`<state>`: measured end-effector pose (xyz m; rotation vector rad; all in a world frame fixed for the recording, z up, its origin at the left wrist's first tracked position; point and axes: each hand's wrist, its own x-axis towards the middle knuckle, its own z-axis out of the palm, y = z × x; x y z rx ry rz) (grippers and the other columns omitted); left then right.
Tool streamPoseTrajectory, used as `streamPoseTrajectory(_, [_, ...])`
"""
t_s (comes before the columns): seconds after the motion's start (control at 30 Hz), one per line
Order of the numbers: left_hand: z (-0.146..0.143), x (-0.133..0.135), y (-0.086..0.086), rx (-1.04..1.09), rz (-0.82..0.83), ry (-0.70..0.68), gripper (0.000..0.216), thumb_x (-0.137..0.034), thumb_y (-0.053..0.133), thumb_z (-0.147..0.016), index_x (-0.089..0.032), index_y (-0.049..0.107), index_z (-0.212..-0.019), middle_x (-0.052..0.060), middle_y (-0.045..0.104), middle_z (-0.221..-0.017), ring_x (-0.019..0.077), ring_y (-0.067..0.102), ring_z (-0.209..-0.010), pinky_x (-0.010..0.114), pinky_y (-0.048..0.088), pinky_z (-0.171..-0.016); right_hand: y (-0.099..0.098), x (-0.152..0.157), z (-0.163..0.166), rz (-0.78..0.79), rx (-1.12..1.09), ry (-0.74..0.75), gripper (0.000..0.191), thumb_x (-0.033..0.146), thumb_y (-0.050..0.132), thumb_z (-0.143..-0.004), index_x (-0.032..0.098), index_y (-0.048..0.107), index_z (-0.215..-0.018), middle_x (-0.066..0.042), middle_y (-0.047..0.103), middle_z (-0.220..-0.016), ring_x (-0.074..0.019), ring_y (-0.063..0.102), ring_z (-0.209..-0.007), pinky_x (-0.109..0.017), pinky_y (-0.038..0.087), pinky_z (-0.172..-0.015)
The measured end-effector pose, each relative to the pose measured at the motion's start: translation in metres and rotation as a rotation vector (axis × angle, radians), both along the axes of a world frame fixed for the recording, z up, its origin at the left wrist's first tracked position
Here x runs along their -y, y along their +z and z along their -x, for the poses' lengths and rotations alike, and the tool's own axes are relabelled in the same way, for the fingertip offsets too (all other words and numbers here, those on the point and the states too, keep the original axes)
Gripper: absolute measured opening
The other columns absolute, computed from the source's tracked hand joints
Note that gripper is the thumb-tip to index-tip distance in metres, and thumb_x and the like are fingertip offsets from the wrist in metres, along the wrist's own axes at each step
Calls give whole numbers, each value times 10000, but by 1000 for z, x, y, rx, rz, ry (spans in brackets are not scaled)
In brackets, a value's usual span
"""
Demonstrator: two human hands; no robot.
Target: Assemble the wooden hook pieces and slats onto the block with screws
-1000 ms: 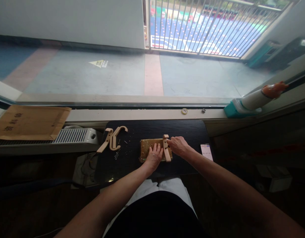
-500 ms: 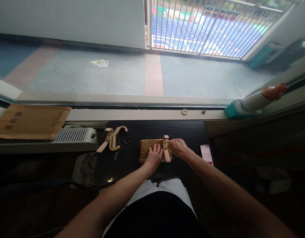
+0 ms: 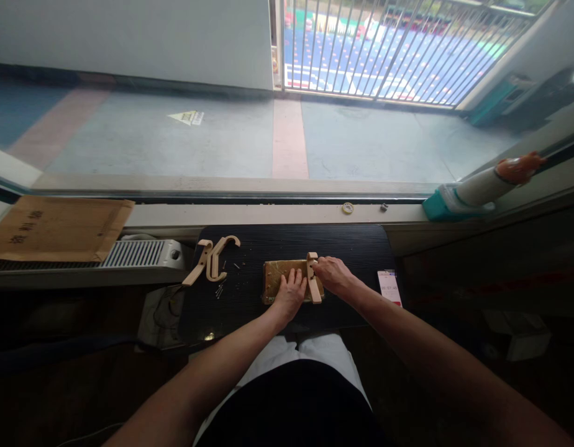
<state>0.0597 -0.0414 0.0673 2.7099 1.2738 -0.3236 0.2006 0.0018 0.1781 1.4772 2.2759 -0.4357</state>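
My left hand (image 3: 290, 297) lies flat with fingers spread on a brownish-yellow block (image 3: 272, 282) wrapped in something shiny. Across the block's right end rests a pale wooden hook piece (image 3: 314, 287) with a curved top. My right hand (image 3: 334, 275) is closed, its fingertips at the upper part of that piece; what they pinch is hidden. Left of the block, two more pale wooden hook pieces lie on the dark table, a curved one (image 3: 215, 261) and a shorter one (image 3: 198, 267). Several thin screws or nails (image 3: 218, 290) lie beside them.
The black table (image 3: 352, 242) stands against a windowsill (image 3: 268, 215). A phone (image 3: 388, 287) lies at its right edge. On the sill are a tape roll (image 3: 347, 208) and a teal container (image 3: 443, 203). A brown envelope (image 3: 58, 226) covers part of a radiator (image 3: 140, 254) at left.
My right hand has shifted slightly left and up along the wooden hook piece. My left hand stays on the block.
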Motion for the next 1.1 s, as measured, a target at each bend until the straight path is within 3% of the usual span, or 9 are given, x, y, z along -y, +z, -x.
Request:
streamPoseTrajectory(0.37, [0,0,-1,36,12,31,447,-106,308,-889,-139,475,-1302,206,378,-1399,340,350,-1289,559,339,-967,-16,-4,0,60,27,-149,237,139,437,-851,141,656,-942,-121,703,-902,-189,655,-882,-235,472,-733])
streamPoseTrajectory(0.6, [0,0,-1,20,15,23,443,-121,290,-900,-128,466,-1306,209,371,-1403,355,343,-1289,556,341,-962,-4,-1,-6,25,53,36,273,112,408,-870,147,666,-952,-134,695,-914,-206,656,-868,-254,474,-715])
streamPoseTrajectory(0.7, [-1,0,0,22,23,28,441,-121,291,-902,-125,464,-1307,213,368,-1403,354,343,-1290,557,336,-966,-4,1,-3,16,27,49,264,95,422,-852,125,678,-904,-139,695,-920,-214,652,-878,-252,472,-724])
streamPoseTrajectory(1.1, [-1,0,-1,13,31,28,445,-116,297,-896,-121,460,-1310,215,364,-1405,358,338,-1293,564,337,-966,-13,3,-5,97,69,-201,259,174,400,-893,168,656,-932,-113,704,-911,-182,658,-879,-219,468,-706])
